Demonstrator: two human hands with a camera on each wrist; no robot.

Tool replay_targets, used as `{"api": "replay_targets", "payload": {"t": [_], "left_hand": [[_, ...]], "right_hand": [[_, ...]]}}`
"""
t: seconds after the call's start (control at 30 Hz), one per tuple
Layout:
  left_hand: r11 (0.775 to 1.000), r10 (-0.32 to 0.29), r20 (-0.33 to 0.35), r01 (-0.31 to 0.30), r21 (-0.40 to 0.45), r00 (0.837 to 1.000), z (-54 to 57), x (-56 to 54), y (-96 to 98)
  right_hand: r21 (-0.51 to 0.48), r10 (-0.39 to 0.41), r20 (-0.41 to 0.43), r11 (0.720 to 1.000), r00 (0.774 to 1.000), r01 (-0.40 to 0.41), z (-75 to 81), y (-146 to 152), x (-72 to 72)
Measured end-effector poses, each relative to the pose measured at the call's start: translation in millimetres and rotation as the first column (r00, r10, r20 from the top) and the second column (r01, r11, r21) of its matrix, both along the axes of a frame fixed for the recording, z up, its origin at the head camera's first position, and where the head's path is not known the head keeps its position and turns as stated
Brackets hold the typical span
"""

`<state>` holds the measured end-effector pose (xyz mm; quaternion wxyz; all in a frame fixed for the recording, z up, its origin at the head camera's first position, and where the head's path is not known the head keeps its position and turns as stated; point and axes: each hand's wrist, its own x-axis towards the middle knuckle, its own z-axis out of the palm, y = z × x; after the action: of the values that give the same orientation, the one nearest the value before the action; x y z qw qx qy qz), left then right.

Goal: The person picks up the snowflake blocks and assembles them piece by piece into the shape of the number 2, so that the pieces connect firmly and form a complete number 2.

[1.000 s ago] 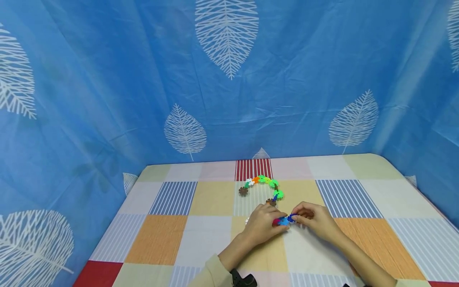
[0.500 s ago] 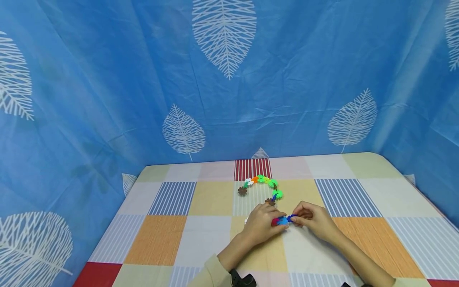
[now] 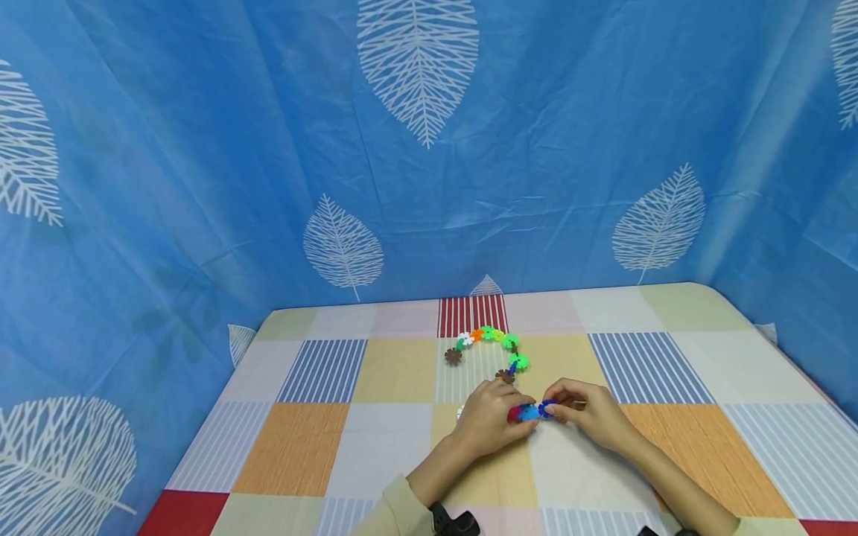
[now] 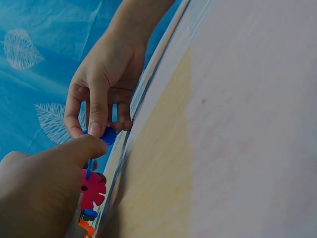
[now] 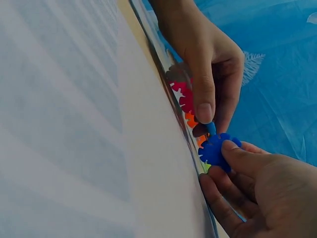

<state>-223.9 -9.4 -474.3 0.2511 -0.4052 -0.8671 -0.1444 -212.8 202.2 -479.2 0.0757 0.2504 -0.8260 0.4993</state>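
Observation:
My right hand (image 3: 593, 413) pinches a dark blue notched snowflake disc (image 5: 214, 149) between thumb and fingers. Against its edge sits a light blue disc (image 3: 529, 413), which my left hand (image 3: 484, 418) grips with thumb and fingertips. A pinkish-red disc (image 4: 92, 189) adjoins the light blue one, partly under the left hand. In the head view, a curved chain of linked discs (image 3: 511, 342) in green, yellow, orange, white and brown arcs beyond the hands. Its near brown disc (image 3: 505, 377) lies close to the left fingers; whether the pieces under that hand join the chain is hidden.
A patchwork cloth (image 3: 288, 447) covers the table. Blue curtains (image 3: 536, 149) with white leaf prints hang behind it and at both sides. A bit of a white piece (image 3: 460, 412) peeks out left of the left hand.
Between the right fingertips the dark blue disc has turned, from nearly edge-on half a second ago to showing more of its round face. The left hand and chain stay in place.

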Motion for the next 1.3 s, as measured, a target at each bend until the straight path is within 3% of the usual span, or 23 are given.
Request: {"api": "replay_targets", "payload": {"t": [0.4,0.7,1.07,1.3], "left_hand": [[0.999,-0.031,0.008,0.031,-0.008,0.999,0.3,-0.6,-0.2],[0.997,-0.073,0.053,0.072,0.013,0.996,-1.5,-1.2,-0.7],[0.998,-0.055,0.085,0.058,-0.034,0.995,-2.3,-0.9,-2.4],[0.999,-0.024,0.051,0.026,-0.046,0.998,-2.8,0.2,0.5]], "right_hand": [[-0.034,0.032,-0.075,0.999,0.997,-0.035,-2.5,-2.3,0.8],[-0.054,-0.009,-0.161,0.999,0.987,0.0,-8.3,-5.2,0.3],[-0.044,-0.002,-0.218,0.999,0.976,-0.008,-11.5,-6.7,-3.5],[-0.032,-0.018,-0.182,0.999,0.983,0.012,-12.1,-8.5,-4.4]]}}
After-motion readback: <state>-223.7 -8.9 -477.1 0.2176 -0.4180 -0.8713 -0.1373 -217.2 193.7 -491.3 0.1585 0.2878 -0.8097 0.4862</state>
